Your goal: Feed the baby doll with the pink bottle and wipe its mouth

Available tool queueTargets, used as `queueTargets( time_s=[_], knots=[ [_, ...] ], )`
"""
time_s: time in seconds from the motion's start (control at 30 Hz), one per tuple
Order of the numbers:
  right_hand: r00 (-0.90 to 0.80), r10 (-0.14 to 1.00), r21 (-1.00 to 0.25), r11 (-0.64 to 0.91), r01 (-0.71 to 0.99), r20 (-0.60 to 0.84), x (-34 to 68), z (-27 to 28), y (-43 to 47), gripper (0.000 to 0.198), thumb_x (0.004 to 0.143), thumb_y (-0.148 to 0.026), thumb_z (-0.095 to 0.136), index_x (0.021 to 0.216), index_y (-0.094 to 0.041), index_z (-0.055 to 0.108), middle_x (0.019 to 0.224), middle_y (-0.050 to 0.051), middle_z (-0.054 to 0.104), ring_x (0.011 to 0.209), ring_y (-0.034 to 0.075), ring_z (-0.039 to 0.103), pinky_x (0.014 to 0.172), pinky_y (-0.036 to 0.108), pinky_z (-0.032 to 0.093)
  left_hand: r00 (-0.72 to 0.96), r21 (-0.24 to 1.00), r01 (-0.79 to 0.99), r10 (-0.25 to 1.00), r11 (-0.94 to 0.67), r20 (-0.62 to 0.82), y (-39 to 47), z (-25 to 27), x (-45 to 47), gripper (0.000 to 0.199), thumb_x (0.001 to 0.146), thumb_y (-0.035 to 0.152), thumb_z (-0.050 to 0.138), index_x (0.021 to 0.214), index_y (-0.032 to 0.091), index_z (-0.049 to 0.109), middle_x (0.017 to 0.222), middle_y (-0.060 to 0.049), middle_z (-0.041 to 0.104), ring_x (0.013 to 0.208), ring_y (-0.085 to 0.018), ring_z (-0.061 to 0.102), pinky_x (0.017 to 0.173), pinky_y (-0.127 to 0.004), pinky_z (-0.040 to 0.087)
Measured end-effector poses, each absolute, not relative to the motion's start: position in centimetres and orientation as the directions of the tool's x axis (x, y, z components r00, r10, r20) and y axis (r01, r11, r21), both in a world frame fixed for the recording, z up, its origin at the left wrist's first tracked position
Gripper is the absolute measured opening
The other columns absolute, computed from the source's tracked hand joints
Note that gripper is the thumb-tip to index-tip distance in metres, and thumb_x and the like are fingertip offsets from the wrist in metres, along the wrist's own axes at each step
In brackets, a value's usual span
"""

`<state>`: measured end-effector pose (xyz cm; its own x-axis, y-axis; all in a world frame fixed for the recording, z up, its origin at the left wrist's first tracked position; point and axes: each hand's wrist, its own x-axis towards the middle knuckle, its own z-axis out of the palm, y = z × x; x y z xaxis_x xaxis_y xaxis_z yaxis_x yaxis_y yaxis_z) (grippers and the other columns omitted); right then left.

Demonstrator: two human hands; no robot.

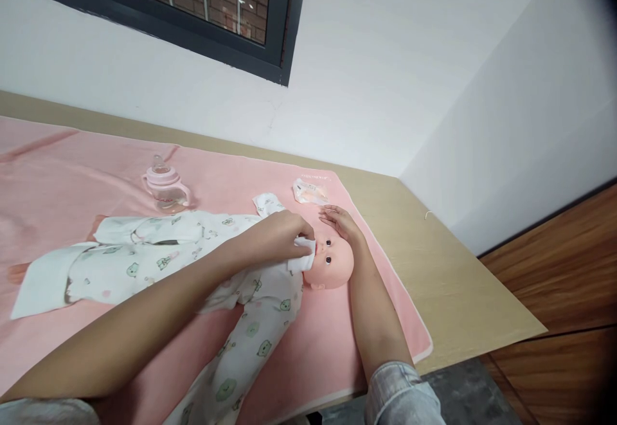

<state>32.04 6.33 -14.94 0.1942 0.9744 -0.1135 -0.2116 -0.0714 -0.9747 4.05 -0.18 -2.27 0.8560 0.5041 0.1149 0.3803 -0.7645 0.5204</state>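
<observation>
A baby doll (pixel 335 269) lies on its back on a pink blanket (pixel 328 341), its head toward the right. It wears a white onesie (pixel 193 258) with small green animal prints. My left hand (pixel 284 232) pinches a folded white cloth or wipe (pixel 301 258) at the doll's mouth and chin. My right hand (pixel 340 222) rests along the far side of the doll's head, fingers stretched out, with the wrist close against the crown. Just beyond those fingertips sits a small clear plastic packet (pixel 310 191).
A pink baby bottle (pixel 166 187) with handles stands on the blanket at the back left. The wooden table (pixel 409 238) shows past the blanket's right edge. A white wall (pixel 357 78) with a dark-framed window (pixel 284 26) rises behind; wooden panels (pixel 563 271) are at right.
</observation>
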Motion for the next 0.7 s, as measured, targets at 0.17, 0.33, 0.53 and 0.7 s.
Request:
queueTargets(
  time_s=[0.17, 0.33, 0.53, 0.7],
  knots=[
    [0.201, 0.972, -0.977, -0.077, -0.201, -0.118, 32.08, -14.99, 6.3, 0.011, 0.085, -0.01, 0.06, 0.095, -0.015, 0.063, 0.088, 0.006, 0.074, 0.079, 0.011, 0.071, 0.085, 0.023, 0.061, 0.856, 0.49, 0.397, 0.506, -0.776, 0.109, -0.05, -2.23, 4.07, 0.027, 0.071, 0.017, 0.049, 0.059, 0.017, 0.025, 0.056, 0.003, 0.022, 0.053, -0.013, 0.02, 0.051, -0.032, 0.014],
    [0.21, 0.971, -0.975, -0.071, -0.212, -0.116, 32.02, -15.0, 6.28, 0.01, 0.085, -0.01, 0.061, 0.093, -0.015, 0.063, 0.088, 0.006, 0.074, 0.081, 0.012, 0.071, 0.089, 0.026, 0.06, 0.857, 0.461, 0.405, 0.504, -0.79, 0.11, -0.07, -2.41, 4.08, 0.024, 0.07, 0.015, 0.047, 0.059, 0.017, 0.026, 0.056, 0.003, 0.024, 0.053, -0.013, 0.022, 0.051, -0.032, 0.014],
    [0.221, 0.967, -0.973, -0.073, -0.219, -0.122, 32.02, -15.02, 6.26, 0.01, 0.085, -0.009, 0.061, 0.092, -0.015, 0.063, 0.087, 0.005, 0.073, 0.079, 0.012, 0.071, 0.089, 0.027, 0.06, 0.838, 0.452, 0.43, 0.532, -0.782, 0.124, -0.18, -1.9, 3.84, 0.015, 0.075, 0.015, 0.048, 0.062, 0.019, 0.042, 0.057, 0.002, 0.048, 0.055, -0.015, 0.042, 0.052, -0.028, 0.026],
    [0.216, 0.97, -0.973, -0.06, -0.224, -0.11, 32.14, -15.14, 6.33, 0.009, 0.084, -0.011, 0.063, 0.092, -0.016, 0.063, 0.086, 0.005, 0.073, 0.08, 0.012, 0.072, 0.087, 0.026, 0.061, 0.838, 0.431, 0.441, 0.533, -0.787, 0.115, -0.15, -1.97, 3.93, 0.015, 0.075, 0.014, 0.047, 0.063, 0.019, 0.042, 0.058, 0.001, 0.052, 0.054, -0.016, 0.045, 0.052, -0.029, 0.027]
  ],
)
